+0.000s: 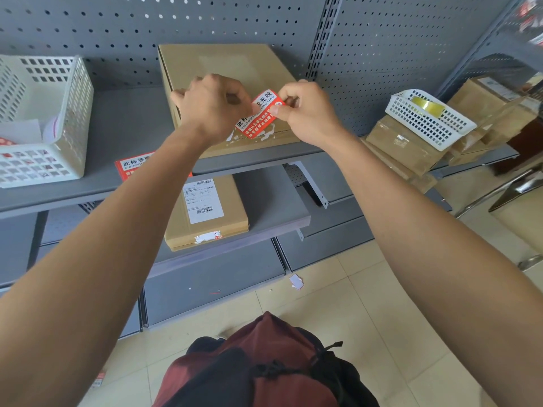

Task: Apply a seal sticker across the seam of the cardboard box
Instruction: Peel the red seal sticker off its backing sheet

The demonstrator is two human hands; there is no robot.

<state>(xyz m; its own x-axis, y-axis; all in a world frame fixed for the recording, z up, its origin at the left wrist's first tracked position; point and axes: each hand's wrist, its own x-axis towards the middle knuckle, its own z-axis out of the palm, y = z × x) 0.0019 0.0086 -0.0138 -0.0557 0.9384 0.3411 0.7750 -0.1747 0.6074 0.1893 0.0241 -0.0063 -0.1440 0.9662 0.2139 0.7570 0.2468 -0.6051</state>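
Note:
A flat brown cardboard box (223, 66) lies on the grey upper shelf (129, 124). Torn white sticker remains show along its near seam. Just above the box's near part I hold a red seal sticker (260, 114) with white Chinese text, tilted. My left hand (211, 104) pinches its left end and my right hand (305, 110) pinches its upper right corner between thumb and forefinger. Part of the sticker is hidden behind my left hand. Whether the sticker touches the box cannot be told.
A white basket (44, 118) with sticker sheets stands at the left, another red sticker (132, 168) lies near the shelf's front edge. At the right are a white basket (429, 118) with a tape roll and stacked parcels. A labelled box (205, 212) sits on the lower shelf.

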